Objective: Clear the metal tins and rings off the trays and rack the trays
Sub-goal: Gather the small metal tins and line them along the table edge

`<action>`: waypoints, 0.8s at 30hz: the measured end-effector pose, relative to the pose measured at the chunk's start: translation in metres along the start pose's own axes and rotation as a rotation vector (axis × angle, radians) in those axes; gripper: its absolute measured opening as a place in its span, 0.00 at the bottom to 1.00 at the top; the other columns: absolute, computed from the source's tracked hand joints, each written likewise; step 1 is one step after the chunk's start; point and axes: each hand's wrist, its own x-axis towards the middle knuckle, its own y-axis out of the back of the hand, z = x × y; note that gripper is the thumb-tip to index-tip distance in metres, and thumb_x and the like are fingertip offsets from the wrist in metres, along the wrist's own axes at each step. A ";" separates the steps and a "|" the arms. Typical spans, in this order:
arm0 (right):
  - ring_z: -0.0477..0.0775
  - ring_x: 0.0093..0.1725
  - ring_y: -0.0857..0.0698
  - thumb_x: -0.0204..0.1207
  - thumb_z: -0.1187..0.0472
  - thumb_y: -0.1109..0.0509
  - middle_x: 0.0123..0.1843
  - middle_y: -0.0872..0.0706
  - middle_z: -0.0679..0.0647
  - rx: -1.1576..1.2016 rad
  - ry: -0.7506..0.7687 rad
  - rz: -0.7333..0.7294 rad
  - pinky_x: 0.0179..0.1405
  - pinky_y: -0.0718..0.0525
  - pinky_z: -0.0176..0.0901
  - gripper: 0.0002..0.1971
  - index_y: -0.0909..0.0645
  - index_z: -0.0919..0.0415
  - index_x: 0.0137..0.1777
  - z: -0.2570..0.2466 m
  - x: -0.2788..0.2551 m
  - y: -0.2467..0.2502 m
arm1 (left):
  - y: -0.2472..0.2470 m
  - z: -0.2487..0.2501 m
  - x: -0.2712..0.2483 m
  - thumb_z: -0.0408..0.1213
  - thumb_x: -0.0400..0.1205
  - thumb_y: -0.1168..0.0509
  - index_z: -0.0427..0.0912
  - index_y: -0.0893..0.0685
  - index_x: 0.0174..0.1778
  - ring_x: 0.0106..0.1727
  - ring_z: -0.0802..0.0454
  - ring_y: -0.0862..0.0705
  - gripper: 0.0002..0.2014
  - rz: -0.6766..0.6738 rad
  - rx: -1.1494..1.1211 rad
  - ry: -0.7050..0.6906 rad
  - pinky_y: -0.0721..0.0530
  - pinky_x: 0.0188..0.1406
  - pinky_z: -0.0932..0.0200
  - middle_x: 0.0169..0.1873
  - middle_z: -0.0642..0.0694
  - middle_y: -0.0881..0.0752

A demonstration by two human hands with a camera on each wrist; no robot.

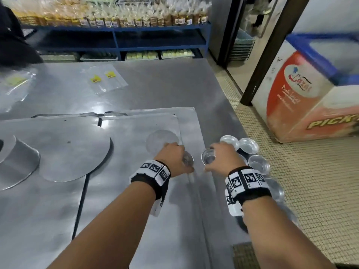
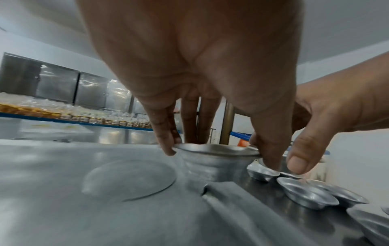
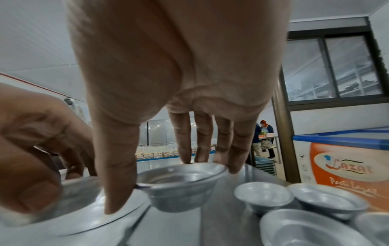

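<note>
Flat metal trays (image 1: pixel 180 220) lie overlapped on the steel table (image 1: pixel 165 84). My left hand (image 1: pixel 178 156) pinches a small stack of tins (image 2: pixel 214 164) by the rim, thumb and fingers on opposite sides, at the right edge of the tray (image 2: pixel 105 216). Right beside it my right hand (image 1: pixel 213 158) grips a single small tin (image 3: pixel 181 194), thumb on the near rim and fingers on the far rim, just above the table. Several loose tins (image 1: pixel 248 145) sit along the table's right edge. A thin round disc (image 1: pixel 162 140) lies by the left hand, and a larger disc (image 1: pixel 77 152) farther left.
A big tapered metal ring (image 1: pixel 19 162) stands on the left tray. Plastic bags with yellow labels (image 1: pixel 108 78) lie at the back of the table. A blue shelf (image 1: pixel 120 35) of packaged goods is behind, and a chest freezer (image 1: pixel 310 94) stands on the tiled floor to the right.
</note>
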 end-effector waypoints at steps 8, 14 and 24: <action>0.60 0.63 0.19 0.59 0.49 0.16 0.64 0.17 0.59 0.009 -0.099 0.082 0.61 0.17 0.52 0.35 0.18 0.63 0.66 0.090 0.084 0.052 | 0.036 0.063 0.111 0.60 0.76 0.32 0.41 0.13 0.40 0.54 0.45 0.21 0.22 0.072 -0.046 -0.075 0.26 0.61 0.51 0.42 0.41 0.13; 0.58 0.49 0.14 0.56 0.50 0.16 0.48 0.13 0.57 0.002 -0.132 0.055 0.44 0.13 0.48 0.25 0.14 0.63 0.51 0.132 0.141 0.058 | 0.022 0.089 0.185 0.64 0.74 0.33 0.42 0.18 0.33 0.43 0.44 0.19 0.25 0.062 -0.008 -0.076 0.31 0.45 0.56 0.34 0.45 0.18; 0.59 0.48 0.15 0.56 0.46 0.15 0.47 0.13 0.57 0.018 -0.133 0.022 0.49 0.12 0.52 0.29 0.15 0.63 0.51 0.161 0.191 0.033 | -0.021 0.092 0.247 0.65 0.72 0.32 0.45 0.17 0.43 0.56 0.40 0.19 0.24 0.064 -0.078 0.013 0.20 0.58 0.48 0.47 0.42 0.17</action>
